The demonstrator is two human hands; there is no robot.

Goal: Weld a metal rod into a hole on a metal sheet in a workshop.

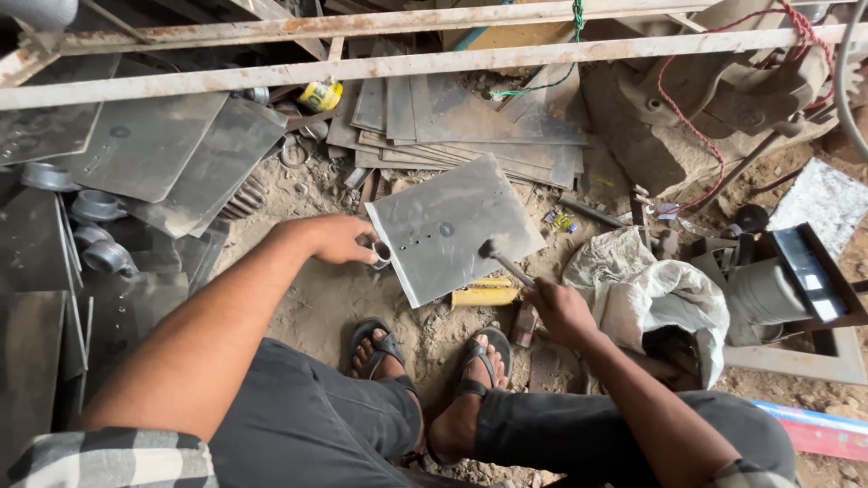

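Head cam: the grey metal sheet (452, 226) lay tilted on the dirt, dead centre. At its 9 o'clock edge the left hand (339, 239) pinched a small metal ring (381, 254). At 5 o'clock the right hand (561, 312) had fingers wrapped around a hammer (506, 262), its head touching the sheet.

Dark trousers, black sandals, checked sleeves
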